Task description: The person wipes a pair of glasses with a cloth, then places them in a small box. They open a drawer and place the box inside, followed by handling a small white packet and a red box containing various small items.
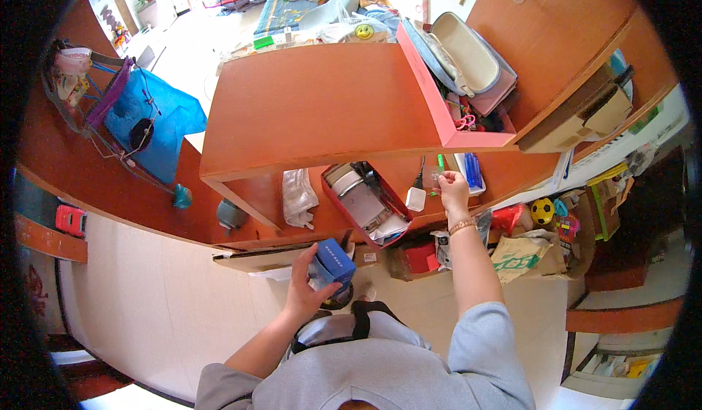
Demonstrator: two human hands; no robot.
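My left hand point(311, 285) holds a small blue cardboard box point(334, 262) above the floor, in front of the wooden shelf unit. My right hand point(454, 191) reaches onto the lower shelf, its fingertips at a small clear plastic piece point(433, 176); whether they grip it I cannot tell. Just left of that hand lies a white square charger point(415, 199) with a black plug above it. To its right is a white tray point(477, 189) with blue pens. A red box point(351, 221) filled with papers and small items stands further left, beside a folded white cloth point(298, 197).
The upper wooden shelf point(318, 97) overhangs the lower one. On it stands a pink box point(425, 89) with pencil cases. A blue bag point(159, 114) lies at the left. Below the shelf are cardboard boxes, a paper bag point(521, 254) and a yellow toy ball point(542, 211).
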